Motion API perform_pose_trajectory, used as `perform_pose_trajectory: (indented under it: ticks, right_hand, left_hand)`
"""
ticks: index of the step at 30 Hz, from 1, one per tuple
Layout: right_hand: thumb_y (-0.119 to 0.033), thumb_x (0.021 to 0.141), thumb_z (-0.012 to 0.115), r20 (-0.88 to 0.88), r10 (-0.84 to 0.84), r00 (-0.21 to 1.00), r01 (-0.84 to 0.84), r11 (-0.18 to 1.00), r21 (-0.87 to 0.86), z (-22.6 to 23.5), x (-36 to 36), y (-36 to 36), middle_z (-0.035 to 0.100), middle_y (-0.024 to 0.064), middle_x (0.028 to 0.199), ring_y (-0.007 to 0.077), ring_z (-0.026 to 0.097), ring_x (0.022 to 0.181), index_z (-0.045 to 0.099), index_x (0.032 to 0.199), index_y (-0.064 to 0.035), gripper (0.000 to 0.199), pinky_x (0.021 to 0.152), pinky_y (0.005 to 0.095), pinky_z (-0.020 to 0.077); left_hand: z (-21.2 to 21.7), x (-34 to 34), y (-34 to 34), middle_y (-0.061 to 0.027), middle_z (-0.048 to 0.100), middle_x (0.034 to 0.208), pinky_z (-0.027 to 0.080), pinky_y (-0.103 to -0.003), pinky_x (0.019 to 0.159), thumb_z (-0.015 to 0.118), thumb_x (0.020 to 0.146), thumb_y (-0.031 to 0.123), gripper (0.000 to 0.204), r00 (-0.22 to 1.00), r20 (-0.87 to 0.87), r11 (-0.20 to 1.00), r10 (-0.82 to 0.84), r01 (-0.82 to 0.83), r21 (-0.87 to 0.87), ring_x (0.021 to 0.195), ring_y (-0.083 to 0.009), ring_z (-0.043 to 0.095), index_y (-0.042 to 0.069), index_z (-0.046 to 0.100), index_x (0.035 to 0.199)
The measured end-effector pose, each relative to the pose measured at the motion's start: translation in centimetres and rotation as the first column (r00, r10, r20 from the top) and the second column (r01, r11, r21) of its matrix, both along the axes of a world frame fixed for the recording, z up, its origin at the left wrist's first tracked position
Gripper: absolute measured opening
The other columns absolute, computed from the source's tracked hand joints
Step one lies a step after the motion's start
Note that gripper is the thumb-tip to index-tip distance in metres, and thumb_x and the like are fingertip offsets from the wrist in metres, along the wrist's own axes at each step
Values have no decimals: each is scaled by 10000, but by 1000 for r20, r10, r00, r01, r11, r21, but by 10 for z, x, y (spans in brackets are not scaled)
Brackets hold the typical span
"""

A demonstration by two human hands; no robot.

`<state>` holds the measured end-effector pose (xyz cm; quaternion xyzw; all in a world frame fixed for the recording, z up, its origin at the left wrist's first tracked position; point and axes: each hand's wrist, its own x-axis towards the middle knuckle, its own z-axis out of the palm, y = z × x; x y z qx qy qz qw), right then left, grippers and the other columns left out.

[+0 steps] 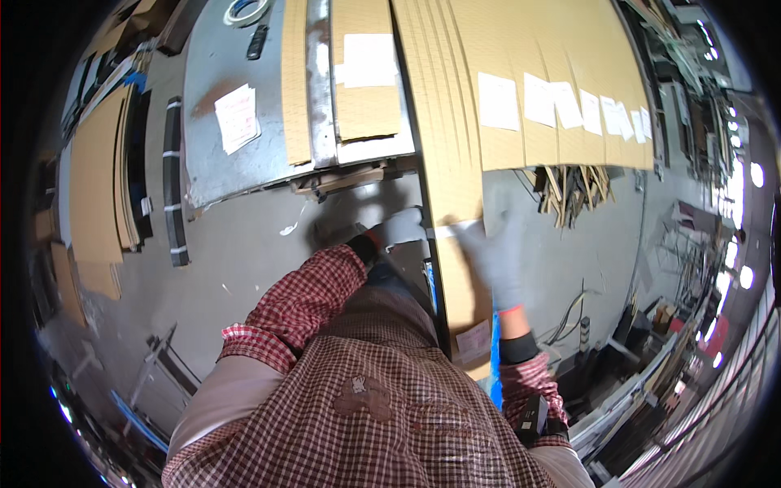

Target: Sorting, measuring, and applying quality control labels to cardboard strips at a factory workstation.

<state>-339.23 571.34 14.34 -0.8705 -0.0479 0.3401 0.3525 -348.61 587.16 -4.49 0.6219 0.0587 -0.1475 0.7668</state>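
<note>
A long narrow cardboard-covered piece (457, 285) with a dark left edge runs from the far table toward my body. A white band (452, 230) crosses it between my hands, and a paper label (473, 340) lies on its near end. My left hand (403, 226), in a grey glove, is at the dark left edge; its fingers are blurred and partly hidden. On the right side, my grey-gloved right hand (495, 259) is blurred by motion. Its thumb reaches over the cardboard near the band, apart from the other fingers, which point away from me.
A metal-topped table (277, 154) holds cardboard strips, papers (237, 119), a tape roll (246, 10) and a black handheld device (258, 42). Labelled cardboard-wrapped pieces (561, 150) lie at the far right, above a bundle of thin strips (573, 195). Cardboard sheets (96, 179) stand at left.
</note>
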Motion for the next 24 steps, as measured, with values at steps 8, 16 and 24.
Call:
perform_pose_trajectory:
  ticks: [8,16,24]
  right_hand:
    - [-427,636,757,698,445,562,-143,883,-448,-48,-50,-30,427,341,1286,461,447,1162,371,1327,54,926,968,476,371]
    - [-178,840,571,41,626,779,-623,779,-64,25,18,-24,590,217,834,377,594,829,508,1029,-36,245,663,429,450]
    - [-101,776,520,-29,863,504,-803,455,-386,-127,137,-124,654,185,890,381,599,745,623,928,-73,185,652,413,467]
  left_hand:
    - [117,37,-43,-144,616,655,470,-402,562,557,799,176,182,857,435,881,-277,45,472,630,-284,631,108,666,929]
    - [109,56,-53,-135,644,697,494,-429,588,581,802,333,388,926,2,544,-378,220,810,641,-327,641,158,565,1149]
    - [117,47,-57,-177,658,806,515,-426,642,555,850,354,458,942,247,698,-226,-20,716,696,-338,648,143,519,1255]
